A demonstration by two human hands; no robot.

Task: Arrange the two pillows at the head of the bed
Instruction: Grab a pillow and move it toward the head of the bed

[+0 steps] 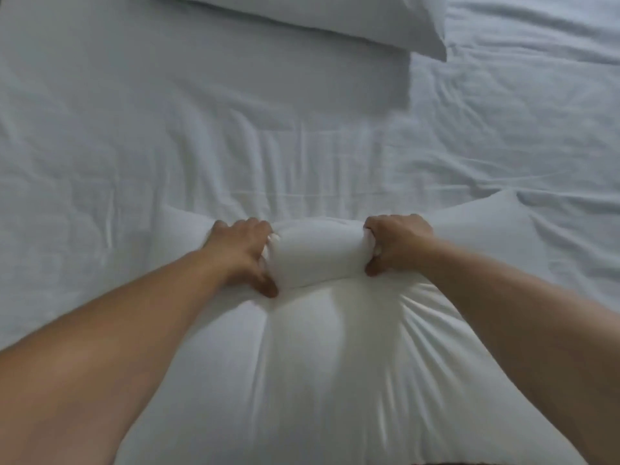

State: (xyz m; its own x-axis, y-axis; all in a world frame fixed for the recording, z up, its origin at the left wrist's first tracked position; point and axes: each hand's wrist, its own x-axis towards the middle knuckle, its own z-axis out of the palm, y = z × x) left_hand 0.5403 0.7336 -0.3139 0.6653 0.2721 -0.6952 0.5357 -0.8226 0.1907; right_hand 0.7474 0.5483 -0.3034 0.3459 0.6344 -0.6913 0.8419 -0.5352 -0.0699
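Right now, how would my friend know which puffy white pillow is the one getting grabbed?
Start with the wrinkled pale sheet of the bed. The nearer plump white pillow lies at the bottom of the view, with both bare arms reaching over it. Its far edge is bunched between the left hand and right hand, while the flatter white pillow at the top lies untouched.

The near pillow (335, 364) lies on the bed (134, 146) at the bottom middle of the view, with the far pillow (318, 18) well apart from it at the top edge, a little to the right. The left hand (241, 253) and right hand (399, 245) sit side by side on the near pillow's far edge, a bunched fold of it between them.
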